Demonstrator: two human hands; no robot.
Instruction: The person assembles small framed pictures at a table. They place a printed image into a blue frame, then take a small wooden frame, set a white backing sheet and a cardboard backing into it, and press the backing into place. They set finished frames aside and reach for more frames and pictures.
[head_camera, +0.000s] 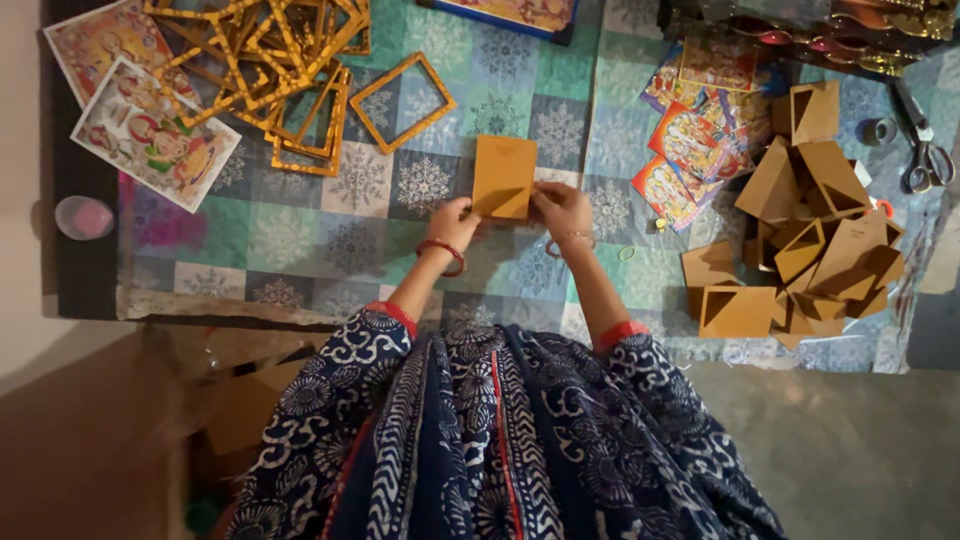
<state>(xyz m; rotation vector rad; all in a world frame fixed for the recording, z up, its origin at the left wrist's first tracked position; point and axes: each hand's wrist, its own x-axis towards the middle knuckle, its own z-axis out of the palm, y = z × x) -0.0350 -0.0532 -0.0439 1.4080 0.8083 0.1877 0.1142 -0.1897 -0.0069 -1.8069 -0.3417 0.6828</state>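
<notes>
While both hands are working at the middle of the cloth, the scene is reading as follows.

Left hand (452, 225): fingers are closing on the near left edge of the board (503, 177), pinching it; a red bangle (443, 250) is sitting on the wrist.
Right hand (563, 208): fingers are pressing together on the board's near right corner; a thin bracelet (566, 240) is circling the wrist.
Board: a brown rectangle with a triangular flap near its bottom, it is lying at the centre of the cloth, between the two hands and just beyond them.
Cloth (300, 240): a patchwork with snowflake prints in green, blue and white is covering the table under everything.
Frames (270, 70): gold square frames are piling up at the far left; one single frame (402, 102) is lying apart, nearer the board.
Prints (150, 130): two colourful pictures are lying at the far left edge.
Cards (695, 140): small bright pictures are fanning out to the right of the board.
Stack (810, 240): brown boards with triangular cut-outs are heaping at the right.
Scissors (920, 140): lying at the far right, beside a tape roll (879, 131).
Cup (84, 217): a pink one is sitting at the left edge.
</notes>
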